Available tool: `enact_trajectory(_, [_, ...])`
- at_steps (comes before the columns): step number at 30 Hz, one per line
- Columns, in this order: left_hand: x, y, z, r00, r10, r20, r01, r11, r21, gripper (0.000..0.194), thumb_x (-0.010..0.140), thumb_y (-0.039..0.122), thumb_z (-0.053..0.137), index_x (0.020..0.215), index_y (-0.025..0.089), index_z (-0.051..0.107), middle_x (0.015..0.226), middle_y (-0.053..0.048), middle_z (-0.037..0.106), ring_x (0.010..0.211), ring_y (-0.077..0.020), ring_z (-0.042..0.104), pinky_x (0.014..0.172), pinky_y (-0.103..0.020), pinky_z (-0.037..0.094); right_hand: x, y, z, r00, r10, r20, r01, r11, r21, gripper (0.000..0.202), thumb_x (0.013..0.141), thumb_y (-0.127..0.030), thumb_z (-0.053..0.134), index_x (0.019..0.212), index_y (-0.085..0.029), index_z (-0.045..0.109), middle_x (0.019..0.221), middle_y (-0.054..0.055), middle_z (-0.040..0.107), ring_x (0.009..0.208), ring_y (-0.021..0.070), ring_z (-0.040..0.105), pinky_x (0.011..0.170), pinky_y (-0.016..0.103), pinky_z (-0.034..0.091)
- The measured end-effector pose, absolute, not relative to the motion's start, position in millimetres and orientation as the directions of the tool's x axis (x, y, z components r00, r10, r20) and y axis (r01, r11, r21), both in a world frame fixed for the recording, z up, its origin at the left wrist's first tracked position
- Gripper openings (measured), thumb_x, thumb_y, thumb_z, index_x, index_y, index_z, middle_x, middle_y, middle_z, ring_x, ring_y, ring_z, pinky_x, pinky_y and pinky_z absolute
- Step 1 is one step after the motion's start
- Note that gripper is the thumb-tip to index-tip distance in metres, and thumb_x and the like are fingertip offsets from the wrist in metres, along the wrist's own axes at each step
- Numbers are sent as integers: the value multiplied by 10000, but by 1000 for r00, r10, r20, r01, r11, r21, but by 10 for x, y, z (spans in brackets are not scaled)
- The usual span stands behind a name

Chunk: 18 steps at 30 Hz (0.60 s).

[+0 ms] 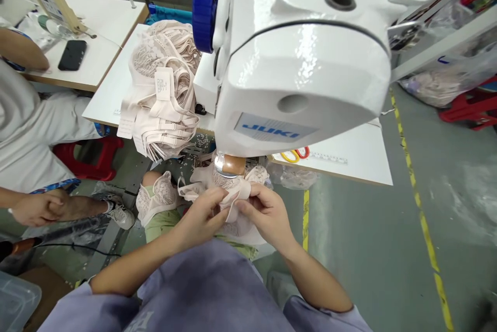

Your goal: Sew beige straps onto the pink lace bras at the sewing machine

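Observation:
Both my hands are closed on a beige lace bra in front of the sewing machine's lower end. My left hand pinches a strip of it between thumb and fingers. From the other side my right hand grips the same strip, with only a small gap between the hands. One lace cup of beige fabric hangs over my left knee. The needle area is hidden behind the machine head and a round metal and orange part.
A heap of beige bras with tags lies on the white table at left. Scissors with yellow and red handles rest right of the machine. Another person sits at left, near a black phone.

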<state>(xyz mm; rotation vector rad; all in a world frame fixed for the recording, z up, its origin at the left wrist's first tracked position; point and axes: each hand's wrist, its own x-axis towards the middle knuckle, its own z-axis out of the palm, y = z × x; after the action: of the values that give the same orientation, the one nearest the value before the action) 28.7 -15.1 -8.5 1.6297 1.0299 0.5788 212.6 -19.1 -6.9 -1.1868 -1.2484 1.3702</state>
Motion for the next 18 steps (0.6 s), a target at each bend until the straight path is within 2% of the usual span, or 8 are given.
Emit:
enact_trajectory(2, [326,-180,-203,382,923,-42,309,-84,947,222,1003,330,460,873,173,550,809,-19,567,715,-135,528,619,-238,421,2127,-107,-118,-100,986,-133,-57,-139,-989,227,832,-456,736,883,-237,713,816,27,682,739,178,625,659,290,529])
enact_trajectory(4, [340,-167,-299,304,950,76,321,-177,930,155,997,305,483,990,170,558,762,2,575,630,-119,515,582,-232,411,2164,8,-185,-82,982,-170,-84,-177,-981,237,825,-455,745,893,-233,695,807,12,665,714,156,610,644,267,523])
enact_trajectory(5, [334,-137,-323,316,938,146,337,-254,906,160,990,280,498,1083,165,560,738,13,581,599,-115,514,573,-231,409,2193,74,-224,-74,982,-176,-96,-183,-978,239,826,-452,744,897,-232,684,806,6,657,702,144,599,637,257,519])
enact_trajectory(8, [279,27,-276,475,832,287,349,-477,807,342,981,177,477,1317,171,540,678,30,607,547,-108,521,568,-224,413,2295,294,-333,-24,981,-191,-119,-192,-974,256,825,-460,732,893,-229,644,752,-13,617,632,121,556,565,235,493])
enact_trajectory(10, [239,150,-180,517,817,256,363,-480,799,342,981,153,462,1289,179,609,660,24,636,521,-98,522,552,-211,411,2350,451,-371,11,981,-196,-87,-194,-977,259,803,-453,734,840,-225,617,652,-35,564,560,118,516,511,238,465])
enact_trajectory(12, [220,239,-85,473,867,156,399,-369,839,317,990,188,473,1240,183,668,733,-11,707,559,-105,581,557,-206,435,2377,603,-362,36,989,-145,3,-145,-989,236,788,-421,728,774,-224,599,581,-44,531,557,135,525,552,267,490])
enact_trajectory(15, [230,289,-6,413,910,24,437,-221,872,324,1000,264,487,1244,200,691,879,-56,769,685,-150,677,578,-216,482,2362,791,-301,37,999,17,169,11,-986,194,787,-409,698,791,-227,632,693,8,642,805,214,638,802,363,545])
enact_trajectory(18, [256,280,6,393,919,-16,459,-181,870,330,996,287,496,1241,200,700,971,-70,781,787,-179,717,618,-226,521,2317,899,-306,7,996,87,240,83,-967,254,790,-472,673,870,-231,661,895,77,708,1040,281,628,934,425,523])
